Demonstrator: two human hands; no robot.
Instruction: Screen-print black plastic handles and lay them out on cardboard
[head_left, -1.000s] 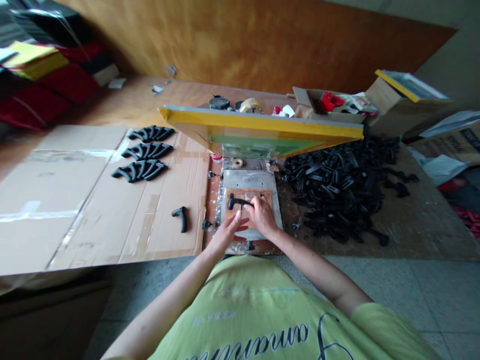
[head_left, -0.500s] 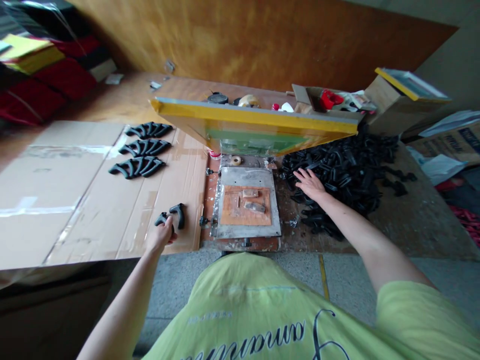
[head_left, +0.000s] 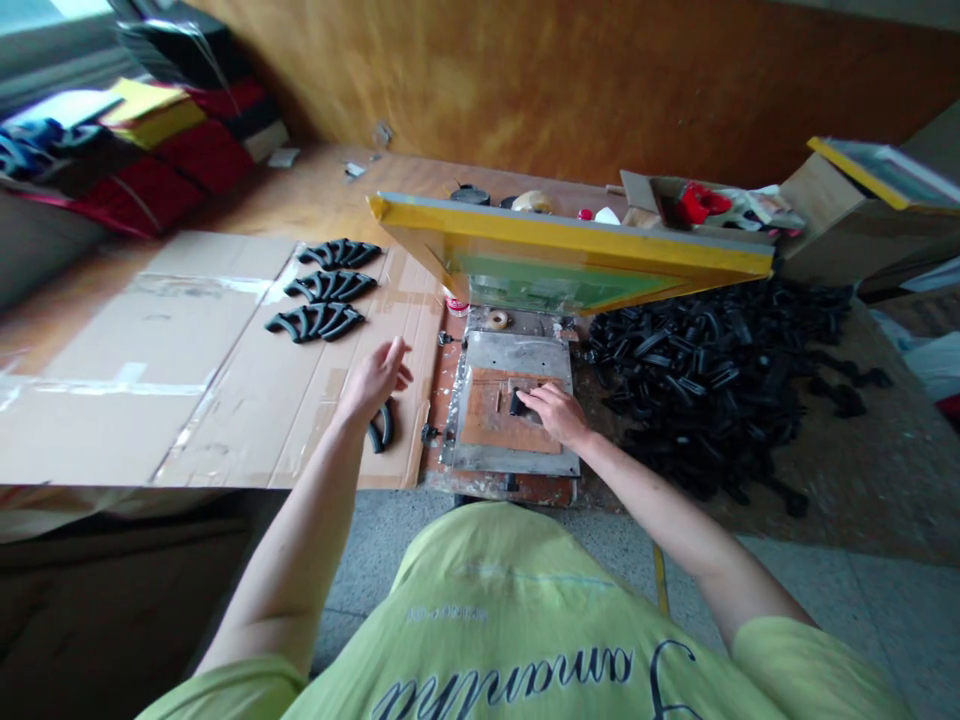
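My right hand (head_left: 556,412) pinches a small black plastic handle (head_left: 516,402) over the wooden board (head_left: 476,430) of the metal printing plate (head_left: 517,350). Part of that piece is hidden by the fingers. Above the cardboard sheet (head_left: 225,330), my left hand (head_left: 379,375) is empty, its fingers loosely apart. Just below it lies a curved black handle (head_left: 385,430), partly covered by the wrist. Behind the plate, a yellow-edged screen frame (head_left: 577,228) stands tilted up.
Three rows of black handles (head_left: 319,322) lie on the cardboard. To the right spreads a large heap of black parts (head_left: 697,370). A tape roll (head_left: 497,319) sits behind the plate, and a cardboard box (head_left: 641,195) with red items stands at the back. Red bundles (head_left: 157,190) are stacked back left.
My right hand has moved left from the heap to the board, now with a black handle. My left hand has let go of its handle and risen up and right. The view has shifted left.
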